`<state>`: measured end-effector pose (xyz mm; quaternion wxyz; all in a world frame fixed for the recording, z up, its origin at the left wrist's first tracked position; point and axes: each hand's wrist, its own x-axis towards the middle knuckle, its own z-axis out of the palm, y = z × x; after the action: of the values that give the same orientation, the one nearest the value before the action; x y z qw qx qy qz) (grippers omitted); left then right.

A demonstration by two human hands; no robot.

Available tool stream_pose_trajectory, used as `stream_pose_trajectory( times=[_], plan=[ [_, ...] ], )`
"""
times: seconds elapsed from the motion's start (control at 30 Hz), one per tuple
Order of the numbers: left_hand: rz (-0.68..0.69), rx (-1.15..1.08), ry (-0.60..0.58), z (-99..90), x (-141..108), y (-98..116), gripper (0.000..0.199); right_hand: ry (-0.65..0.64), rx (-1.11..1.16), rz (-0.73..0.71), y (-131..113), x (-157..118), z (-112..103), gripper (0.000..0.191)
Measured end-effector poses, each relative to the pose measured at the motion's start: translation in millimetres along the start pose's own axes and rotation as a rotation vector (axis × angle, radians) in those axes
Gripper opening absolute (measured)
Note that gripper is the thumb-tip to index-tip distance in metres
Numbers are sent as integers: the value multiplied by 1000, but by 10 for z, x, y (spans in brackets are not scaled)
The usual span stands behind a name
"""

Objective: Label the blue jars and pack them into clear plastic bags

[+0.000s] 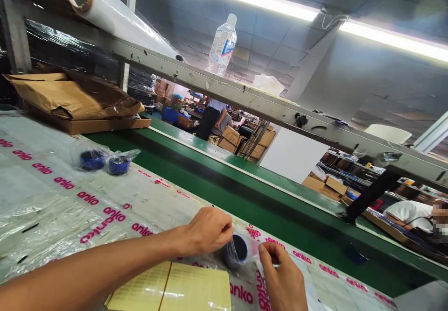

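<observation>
A round, dark-faced item (240, 247) in a clear plastic bag (231, 260) lies on the covered table between my hands. My left hand (210, 230) is closed at the bag's left side, its fingertips pinching the film. On the other side, my right hand (284, 276) pinches the bag's right edge between thumb and forefinger. Yellow sheets of labels (196, 288) lie just below my left forearm. Farther left sit two more bagged blue round items, one bag (91, 159) beside the other (119, 164).
A green conveyor belt (196, 180) runs along the table's far edge. Above it, a metal shelf beam (259, 102) carries a plastic bottle (222, 47) and a roll of film (115, 17). Brown paper (70, 97) lies in a carton at left. People and boxes are in the background.
</observation>
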<state>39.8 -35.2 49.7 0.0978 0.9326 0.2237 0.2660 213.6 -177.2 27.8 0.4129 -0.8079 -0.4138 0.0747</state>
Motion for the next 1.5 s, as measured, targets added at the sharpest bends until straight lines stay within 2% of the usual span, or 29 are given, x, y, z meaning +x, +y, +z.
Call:
stream_pose_trajectory(
  times=[0.13, 0.23, 0.33, 0.4, 0.53, 0.67, 0.77, 0.87, 0.97, 1.2, 1.23, 1.3, 1.43, 1.5],
  plan=[
    [21, -6, 56, -50, 4, 23, 19, 11, 41, 69, 179, 68, 15, 53],
    [165, 2, 113, -119, -14, 88, 23, 70, 79, 132, 321, 42, 55, 56],
    [399, 75, 9, -85, -70, 158, 21, 133, 100, 121, 391, -47, 143, 55],
    [456, 155, -89, -5, -112, 192, 26, 164, 106, 80, 400, -107, 215, 54],
    [341, 207, -160, 88, -135, 238, 12, 178, 107, -12, 418, -164, 320, 59],
    [172, 30, -246, -27, -107, 267, 10, 176, 112, -66, 467, -161, 339, 64],
    [143, -101, -260, -124, -88, 269, 15, 158, 105, -75, 487, -155, 329, 63],
    [168, -261, -208, -164, -53, 276, 21, 140, 100, -72, 496, -150, 323, 62],
    [106, -400, -116, -172, 2, 299, 18, 131, 100, -84, 514, -143, 324, 60],
    [26, -418, 68, -213, 24, 228, 7, 92, 91, -41, 491, -154, 313, 55],
    [12, -401, 86, -220, 0, 193, 11, 101, 81, -23, 476, -158, 308, 55],
    [11, -367, 66, -215, -64, 117, 32, 129, 69, -6, 455, -159, 296, 57],
    [83, -310, -137, -73, -203, 20, 92, 159, 65, -17, 537, -133, 289, 60],
    [98, -280, -179, 62, -220, 66, 103, 149, 63, -26, 634, -111, 325, 63]
  ],
)
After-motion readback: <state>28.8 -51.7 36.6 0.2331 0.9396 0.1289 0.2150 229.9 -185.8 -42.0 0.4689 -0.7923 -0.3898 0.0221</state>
